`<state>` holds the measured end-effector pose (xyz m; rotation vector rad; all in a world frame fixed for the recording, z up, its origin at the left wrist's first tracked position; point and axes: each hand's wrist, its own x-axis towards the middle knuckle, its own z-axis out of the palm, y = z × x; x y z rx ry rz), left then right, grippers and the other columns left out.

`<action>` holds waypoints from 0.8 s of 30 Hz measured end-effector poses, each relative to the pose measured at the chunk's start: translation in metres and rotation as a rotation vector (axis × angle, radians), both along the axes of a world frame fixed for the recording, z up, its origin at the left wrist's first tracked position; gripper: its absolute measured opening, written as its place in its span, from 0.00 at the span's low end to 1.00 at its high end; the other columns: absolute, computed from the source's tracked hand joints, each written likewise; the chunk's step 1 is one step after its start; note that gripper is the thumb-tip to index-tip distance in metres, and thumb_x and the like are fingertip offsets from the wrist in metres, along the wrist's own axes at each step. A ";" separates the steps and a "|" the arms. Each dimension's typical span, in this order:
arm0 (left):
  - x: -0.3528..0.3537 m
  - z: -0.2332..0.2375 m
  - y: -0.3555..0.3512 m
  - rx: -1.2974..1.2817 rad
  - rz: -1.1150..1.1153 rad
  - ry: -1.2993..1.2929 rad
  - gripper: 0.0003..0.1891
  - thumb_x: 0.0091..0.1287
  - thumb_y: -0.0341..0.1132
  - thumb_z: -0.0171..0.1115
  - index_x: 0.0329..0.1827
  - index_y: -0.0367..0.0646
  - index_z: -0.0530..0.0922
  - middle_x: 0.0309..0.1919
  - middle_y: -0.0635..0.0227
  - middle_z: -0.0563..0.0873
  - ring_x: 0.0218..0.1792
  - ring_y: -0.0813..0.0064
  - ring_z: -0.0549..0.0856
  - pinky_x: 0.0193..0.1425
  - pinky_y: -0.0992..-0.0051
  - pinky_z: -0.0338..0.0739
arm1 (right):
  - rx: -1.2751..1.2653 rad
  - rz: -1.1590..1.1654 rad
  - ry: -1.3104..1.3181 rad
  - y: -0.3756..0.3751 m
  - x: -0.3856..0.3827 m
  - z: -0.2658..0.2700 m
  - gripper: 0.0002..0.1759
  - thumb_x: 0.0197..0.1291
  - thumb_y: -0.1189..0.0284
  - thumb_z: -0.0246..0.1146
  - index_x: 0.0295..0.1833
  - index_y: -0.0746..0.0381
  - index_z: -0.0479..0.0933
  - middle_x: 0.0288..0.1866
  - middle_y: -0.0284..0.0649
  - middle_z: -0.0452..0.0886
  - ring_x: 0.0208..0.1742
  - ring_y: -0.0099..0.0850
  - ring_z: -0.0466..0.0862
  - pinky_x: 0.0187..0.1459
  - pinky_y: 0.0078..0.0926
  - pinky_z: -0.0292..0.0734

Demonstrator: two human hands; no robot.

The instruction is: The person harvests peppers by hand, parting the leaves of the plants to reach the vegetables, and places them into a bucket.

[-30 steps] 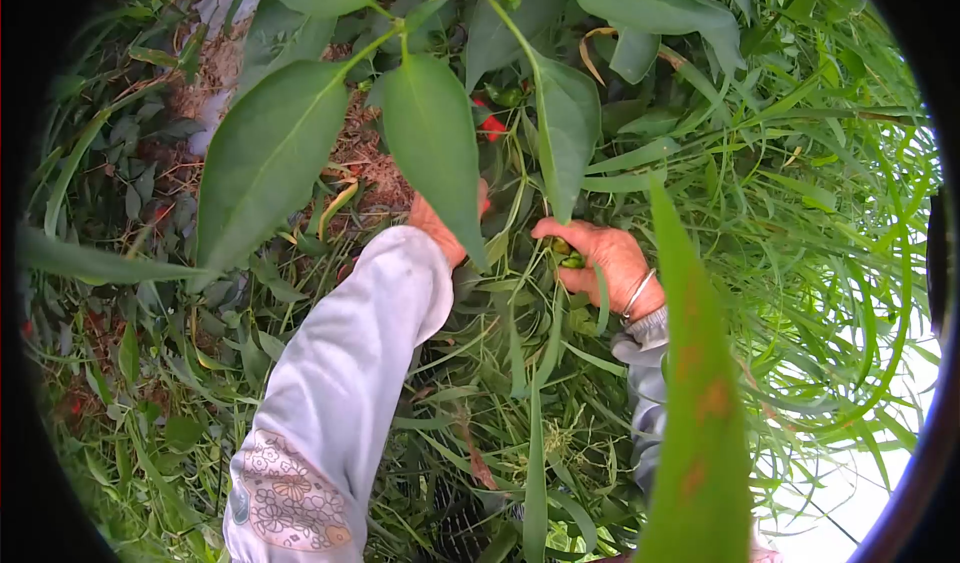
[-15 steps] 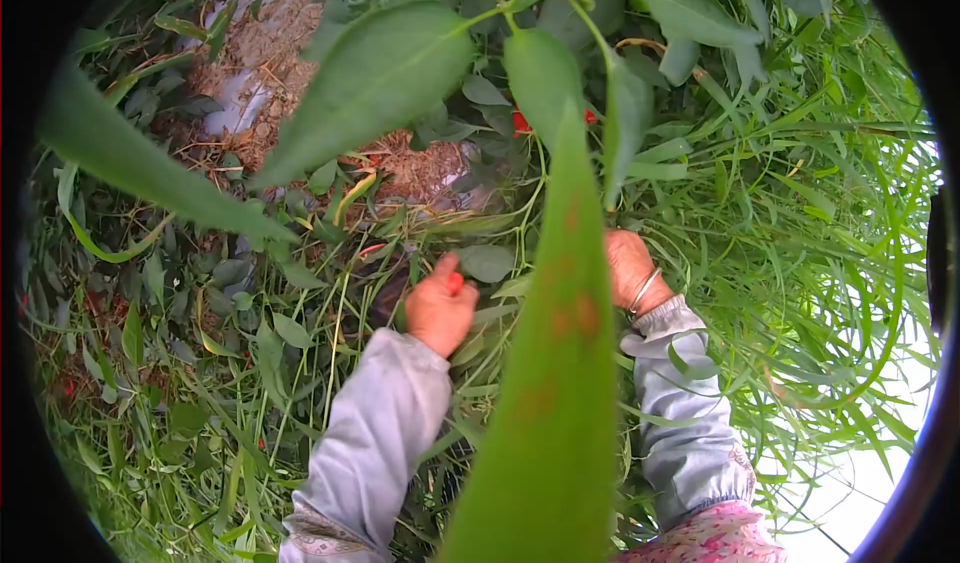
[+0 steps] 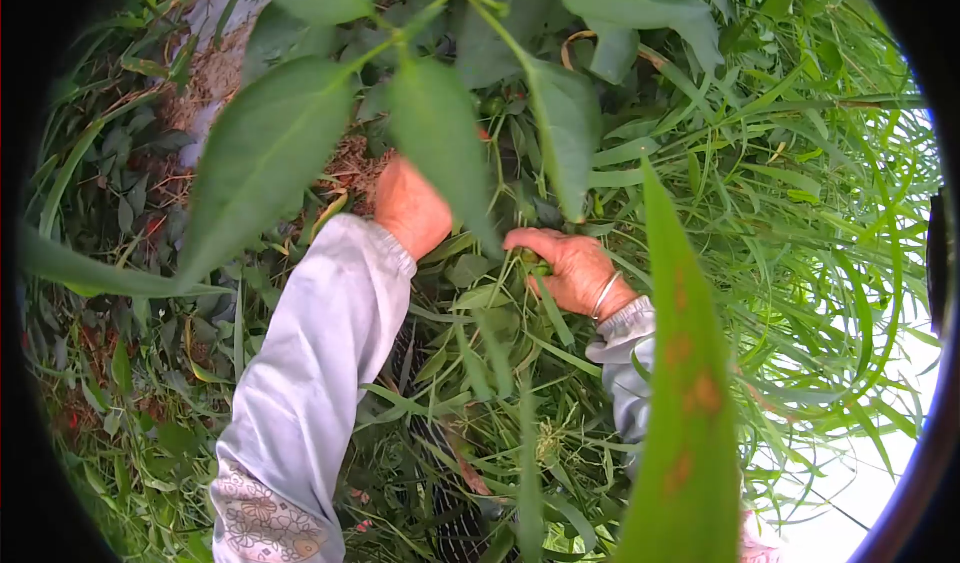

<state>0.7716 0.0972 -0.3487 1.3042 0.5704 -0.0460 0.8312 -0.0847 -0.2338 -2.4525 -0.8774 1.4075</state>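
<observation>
- Moved the left hand (image 3: 410, 208) farther forward, now partly behind a large leaf (image 3: 437, 133); cannot tell its grip, nor see the red pepper held earlier
- Shifted the right hand (image 3: 572, 271) inward, thumb and fingers curled round green plant bits (image 3: 535, 260)
- Can glimpse a red speck (image 3: 483, 134) beyond the left hand
- Now see the long blade (image 3: 682, 393) right of both hands, no longer between

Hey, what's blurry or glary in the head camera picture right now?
Head view: near leaves look soft, the spotted blade slightly blurred; lower right is blown out white; round lens edge darkens the corners.
</observation>
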 end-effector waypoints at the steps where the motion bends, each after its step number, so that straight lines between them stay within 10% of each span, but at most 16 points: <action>1: 0.011 -0.010 -0.002 -0.053 -0.084 -0.034 0.08 0.59 0.30 0.58 0.40 0.41 0.79 0.33 0.60 0.83 0.34 0.66 0.82 0.39 0.70 0.76 | -0.033 -0.030 0.036 0.004 0.001 0.004 0.26 0.46 0.75 0.65 0.53 0.46 0.70 0.51 0.37 0.78 0.45 0.41 0.81 0.46 0.34 0.76; 5: 0.060 0.017 0.009 0.639 -0.499 0.215 0.09 0.60 0.31 0.57 0.41 0.45 0.81 0.37 0.59 0.84 0.37 0.61 0.83 0.42 0.67 0.76 | 0.048 -0.034 0.029 0.000 0.000 -0.001 0.27 0.45 0.76 0.65 0.54 0.46 0.70 0.53 0.37 0.78 0.46 0.40 0.81 0.47 0.33 0.75; 9: 0.060 -0.033 -0.005 0.805 -0.440 0.146 0.15 0.59 0.35 0.58 0.50 0.53 0.79 0.40 0.61 0.84 0.39 0.62 0.84 0.44 0.68 0.76 | 0.030 -0.068 0.064 0.001 0.001 0.001 0.28 0.45 0.74 0.66 0.54 0.45 0.70 0.54 0.37 0.77 0.47 0.40 0.81 0.48 0.34 0.75; 13: 0.076 -0.037 -0.005 0.543 -0.771 0.257 0.23 0.57 0.42 0.62 0.59 0.60 0.74 0.47 0.63 0.83 0.44 0.61 0.83 0.49 0.69 0.76 | 0.116 -0.047 0.011 -0.002 0.000 -0.001 0.28 0.46 0.72 0.66 0.55 0.45 0.70 0.53 0.37 0.78 0.45 0.41 0.81 0.46 0.35 0.77; 18: 0.054 -0.103 -0.028 0.134 -0.440 -0.101 0.25 0.57 0.41 0.62 0.60 0.62 0.72 0.48 0.58 0.81 0.46 0.59 0.82 0.49 0.66 0.76 | 0.082 0.007 0.007 0.003 0.001 0.001 0.28 0.44 0.72 0.66 0.54 0.45 0.70 0.51 0.37 0.78 0.42 0.41 0.82 0.43 0.36 0.78; 24: 0.056 -0.021 -0.004 0.772 -0.733 0.128 0.14 0.58 0.38 0.61 0.47 0.48 0.77 0.39 0.50 0.82 0.43 0.54 0.81 0.47 0.60 0.76 | 0.115 -0.020 -0.005 0.006 0.000 0.002 0.27 0.44 0.73 0.66 0.53 0.46 0.70 0.50 0.37 0.79 0.42 0.41 0.81 0.42 0.35 0.78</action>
